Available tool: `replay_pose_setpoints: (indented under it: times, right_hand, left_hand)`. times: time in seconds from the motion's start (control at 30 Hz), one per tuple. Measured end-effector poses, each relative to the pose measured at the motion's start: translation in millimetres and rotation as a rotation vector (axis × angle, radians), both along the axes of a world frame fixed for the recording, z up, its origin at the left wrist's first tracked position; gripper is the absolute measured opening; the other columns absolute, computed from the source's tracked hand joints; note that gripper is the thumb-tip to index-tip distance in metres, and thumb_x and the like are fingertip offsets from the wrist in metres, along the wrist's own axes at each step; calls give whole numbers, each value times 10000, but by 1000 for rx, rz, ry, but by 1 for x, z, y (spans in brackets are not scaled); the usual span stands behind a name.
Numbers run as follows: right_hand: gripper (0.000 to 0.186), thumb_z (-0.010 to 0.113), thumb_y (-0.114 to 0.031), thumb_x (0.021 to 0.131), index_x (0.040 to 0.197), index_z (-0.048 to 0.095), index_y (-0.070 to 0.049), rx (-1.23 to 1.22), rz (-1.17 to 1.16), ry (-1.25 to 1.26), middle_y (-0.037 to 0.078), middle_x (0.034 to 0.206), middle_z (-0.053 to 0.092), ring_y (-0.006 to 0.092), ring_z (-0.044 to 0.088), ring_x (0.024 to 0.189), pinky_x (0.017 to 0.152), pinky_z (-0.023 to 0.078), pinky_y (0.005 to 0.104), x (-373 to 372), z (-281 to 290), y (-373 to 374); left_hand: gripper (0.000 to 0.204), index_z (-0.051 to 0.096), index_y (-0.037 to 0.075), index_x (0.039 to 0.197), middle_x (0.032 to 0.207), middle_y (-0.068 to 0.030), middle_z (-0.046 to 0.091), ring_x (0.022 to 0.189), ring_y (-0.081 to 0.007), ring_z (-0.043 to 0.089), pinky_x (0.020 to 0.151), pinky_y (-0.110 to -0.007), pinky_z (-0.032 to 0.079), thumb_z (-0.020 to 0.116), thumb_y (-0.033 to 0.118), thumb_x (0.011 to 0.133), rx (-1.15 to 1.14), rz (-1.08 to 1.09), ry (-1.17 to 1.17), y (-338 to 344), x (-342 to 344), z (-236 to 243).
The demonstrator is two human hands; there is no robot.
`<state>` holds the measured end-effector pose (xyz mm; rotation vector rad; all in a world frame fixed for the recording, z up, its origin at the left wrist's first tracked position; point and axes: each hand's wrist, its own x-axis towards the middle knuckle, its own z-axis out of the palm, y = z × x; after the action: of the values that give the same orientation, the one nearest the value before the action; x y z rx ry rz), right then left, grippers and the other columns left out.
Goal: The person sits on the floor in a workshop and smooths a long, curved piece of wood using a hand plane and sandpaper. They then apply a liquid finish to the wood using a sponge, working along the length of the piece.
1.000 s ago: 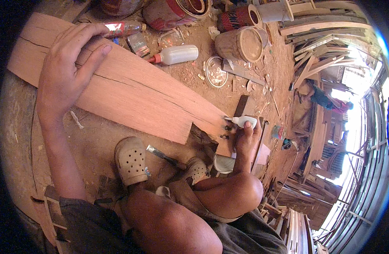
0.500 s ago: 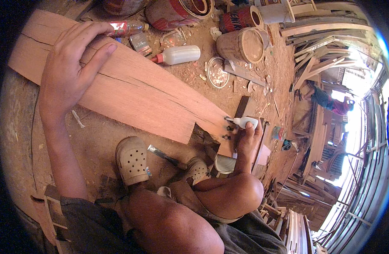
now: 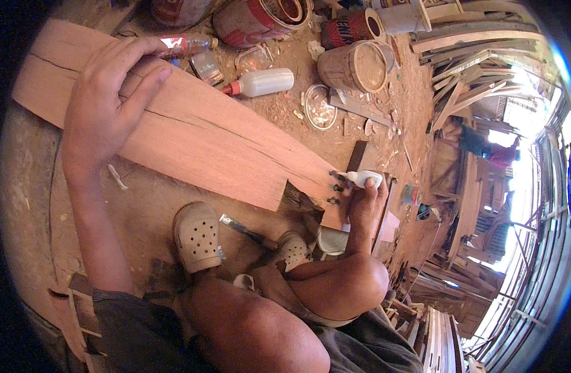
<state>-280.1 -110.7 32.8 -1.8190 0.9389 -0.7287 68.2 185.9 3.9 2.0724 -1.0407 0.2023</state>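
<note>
A long reddish wooden board [image 3: 192, 133] slants from far left to the middle right, with dark cracks along its grain and a notch in its near edge. My left hand [image 3: 105, 102] holds its far-left part, fingers bent over the far edge and thumb on the face. In my right hand [image 3: 369, 198] is a small white squeeze bottle [image 3: 365, 178], its nozzle pointing left at dark marks [image 3: 336, 186] near the board's right end. The fingers close round the bottle; the nozzle tip is at or just above the uppermost mark. I cannot tell whether it touches.
A chisel [image 3: 248, 231] lies between my clog-shod feet. Beyond the board are a red-capped bottle [image 3: 267, 81], a plastic drink bottle [image 3: 195, 43], a round lid [image 3: 321, 107] and several paint cans and buckets [image 3: 354, 66]. Timber [image 3: 478, 43] is stacked at right; a person [image 3: 484, 142] stands farther off.
The small white bottle has shifted slightly right, tilting a little flatter. My left hand stays on the board, and the view has moved slightly.
</note>
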Motion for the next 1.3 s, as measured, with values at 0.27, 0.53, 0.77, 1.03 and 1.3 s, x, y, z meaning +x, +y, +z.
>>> replay_pose_setpoints:
  times: [0.27,0.53,0.77,1.03,1.3]
  right_hand:
    - [290,623,-290,917,891,598,-3,39,57,122,33,754,626,110,582,665,601,476,272,-5,-1,-1]
    - [308,634,-307,911,892,595,-2,43,31,117,42,748,628,101,581,633,569,471,261,-1,0,2]
    - [336,643,-333,905,890,609,1,-27,41,131,37,758,632,106,573,663,603,464,270,-1,-2,-1]
    - [338,648,-337,907,950,592,-6,-57,101,147,63,800,635,125,590,662,587,495,264,-7,-9,-11]
    - [323,641,-314,912,996,597,-6,-115,125,151,68,836,644,126,611,710,631,503,261,2,-6,-2]
  left_hand:
    - [276,637,-4,1075,1019,-171,666,986,-348,620,901,-399,458,664,179,870,-8,-14,-7,0,0,3]
    - [273,644,5,1074,1007,-170,669,977,-342,623,903,-396,456,668,184,870,-14,-15,6,-2,-1,4]
    - [283,626,6,1113,1124,-172,655,1087,-338,610,970,-390,447,646,169,883,57,-22,51,2,2,5]
    - [281,642,1,1080,1024,-171,672,993,-342,624,912,-396,456,665,189,871,-7,-6,-5,-3,0,5]
    - [289,643,-5,1079,1045,-178,671,1028,-347,613,939,-403,450,670,190,869,-19,3,-13,1,1,2]
